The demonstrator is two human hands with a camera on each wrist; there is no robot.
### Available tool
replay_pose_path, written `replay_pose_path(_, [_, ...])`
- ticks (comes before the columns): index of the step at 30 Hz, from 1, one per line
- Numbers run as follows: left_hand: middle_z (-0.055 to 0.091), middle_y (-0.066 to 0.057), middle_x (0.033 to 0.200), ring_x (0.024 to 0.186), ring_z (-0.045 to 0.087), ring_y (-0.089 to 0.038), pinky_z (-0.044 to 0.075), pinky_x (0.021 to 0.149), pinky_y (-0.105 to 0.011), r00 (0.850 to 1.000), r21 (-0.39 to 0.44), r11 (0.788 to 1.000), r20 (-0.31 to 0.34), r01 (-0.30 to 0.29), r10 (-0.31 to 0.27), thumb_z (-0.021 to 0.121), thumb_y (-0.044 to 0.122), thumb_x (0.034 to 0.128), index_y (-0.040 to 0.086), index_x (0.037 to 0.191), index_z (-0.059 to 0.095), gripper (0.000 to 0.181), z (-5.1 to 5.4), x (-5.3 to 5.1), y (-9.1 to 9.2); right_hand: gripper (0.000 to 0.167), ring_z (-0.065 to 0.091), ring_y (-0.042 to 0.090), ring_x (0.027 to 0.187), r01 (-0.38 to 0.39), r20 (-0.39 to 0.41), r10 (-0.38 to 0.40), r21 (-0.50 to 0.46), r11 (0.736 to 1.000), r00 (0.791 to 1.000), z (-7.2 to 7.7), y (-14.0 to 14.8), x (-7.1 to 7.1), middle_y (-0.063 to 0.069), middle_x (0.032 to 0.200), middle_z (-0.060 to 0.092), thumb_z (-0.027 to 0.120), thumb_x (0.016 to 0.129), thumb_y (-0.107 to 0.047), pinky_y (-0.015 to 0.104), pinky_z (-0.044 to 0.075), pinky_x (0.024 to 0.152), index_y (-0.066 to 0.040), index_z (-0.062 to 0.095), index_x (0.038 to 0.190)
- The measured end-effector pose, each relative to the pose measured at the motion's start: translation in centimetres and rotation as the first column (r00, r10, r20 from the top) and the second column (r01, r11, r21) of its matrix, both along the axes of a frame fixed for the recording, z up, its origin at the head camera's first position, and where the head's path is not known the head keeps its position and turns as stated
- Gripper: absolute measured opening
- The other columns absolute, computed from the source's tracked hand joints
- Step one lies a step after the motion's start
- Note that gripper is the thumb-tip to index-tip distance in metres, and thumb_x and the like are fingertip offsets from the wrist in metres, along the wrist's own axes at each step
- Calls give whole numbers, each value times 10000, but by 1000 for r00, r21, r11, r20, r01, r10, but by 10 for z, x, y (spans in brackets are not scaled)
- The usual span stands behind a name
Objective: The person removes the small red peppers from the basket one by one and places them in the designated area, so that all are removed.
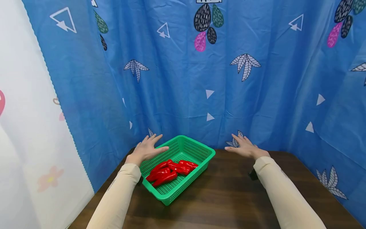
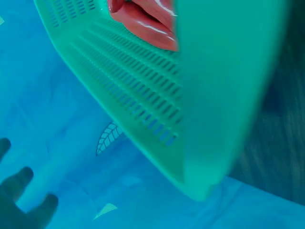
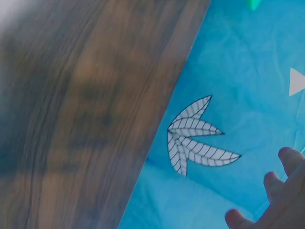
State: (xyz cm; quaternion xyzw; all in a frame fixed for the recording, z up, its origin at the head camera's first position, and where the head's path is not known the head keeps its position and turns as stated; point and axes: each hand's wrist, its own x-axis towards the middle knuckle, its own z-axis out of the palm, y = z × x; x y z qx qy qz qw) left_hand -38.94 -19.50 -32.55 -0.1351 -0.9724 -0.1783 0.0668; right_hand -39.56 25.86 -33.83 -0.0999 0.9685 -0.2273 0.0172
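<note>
Both hands are free; the step in hand reads as a ready pose, with no handling under way. The basket (image 1: 188,182) stands on the table (image 1: 223,194); the red peppers (image 1: 166,178) lie inside it, heaped toward its near-left end, with bare floor at its far end. The left hand (image 1: 145,150) is raised at the basket's left rim, grip wide, fingers spread and thumb held apart; the right hand (image 1: 243,148) is raised well to the right of the basket, grip equally wide, holding nothing.

Any move on the peppers would call for lowering a hand past the basket's rim and narrowing the grip on one pod; the left hand is better placed, the right must first cross toward the basket.

Contact between left wrist and basket rim cannot be told; overlap within the heap leaves the pepper count uncertain; in the left wrist view the basket's near wall blurs and cuts off the peppers; in the right wrist view only a green scrap shows at the top edge, and the fingers are cropped.
</note>
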Motion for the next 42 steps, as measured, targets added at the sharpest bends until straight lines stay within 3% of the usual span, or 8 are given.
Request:
replay_pose_path(4, [237, -129, 1659, 1528, 158, -449, 186, 1168, -752, 999, 67, 996, -1, 51, -51, 492, 755, 885, 298, 1581, 298, 855, -6, 6, -11, 1009, 56, 566, 1484, -68, -27, 66, -68, 995, 997, 1, -11, -6, 302, 1635, 105, 531, 924, -667, 803, 118, 1135, -36, 126, 1599])
replay_pose_path(11, [302, -104, 1637, 1507, 269, -402, 274, 1158, -717, 990, 157, 978, -61, 136, -128, 573, 651, 915, 305, 1573, 313, 787, -14, 23, -27, 974, 151, 522, 1495, -97, 25, 101, -140, 985, 995, 4, -30, -10, 254, 1654, 113, 534, 931, -663, 769, 208, 1143, -107, 117, 1614])
replay_pose_path(18, [353, -116, 1612, 1476, 329, -409, 305, 1135, -723, 983, 150, 979, -140, 136, -115, 622, 611, 895, 261, 1548, 385, 778, -35, 47, -36, 942, 174, 503, 1498, -125, 73, 139, -173, 977, 988, 2, -47, -14, 244, 1652, 137, 563, 924, -644, 753, 245, 1141, -156, 148, 1615])
replay_pose_path(24, [361, -127, 1606, 1491, 275, -429, 272, 1122, -761, 978, 175, 972, -162, 157, -129, 638, 569, 895, 248, 1538, 406, 754, -53, 60, -41, 883, 279, 490, 1465, -176, 82, 195, -199, 964, 977, 2, -64, -13, 264, 1605, 266, 589, 935, -595, 714, 329, 1119, -110, 243, 1587])
replay_pose_path(31, [359, -102, 1610, 1497, 230, -455, 249, 1094, -802, 976, 205, 963, -160, 177, -145, 663, 550, 886, 266, 1538, 403, 758, -69, 68, -45, 822, 382, 458, 1417, -204, 90, 227, -209, 956, 970, 4, -87, -15, 249, 1551, 377, 617, 928, -554, 677, 391, 1103, -106, 327, 1554])
replay_pose_path(42, [483, -118, 1525, 1427, 354, -501, 259, 1084, -803, 966, 185, 962, -204, 199, -161, 734, 560, 813, 211, 1450, 536, 753, -82, 78, -43, 793, 440, 416, 1371, -211, 137, 251, -250, 945, 958, 4, -106, -17, 235, 1522, 415, 619, 933, -532, 633, 429, 1096, -91, 355, 1537])
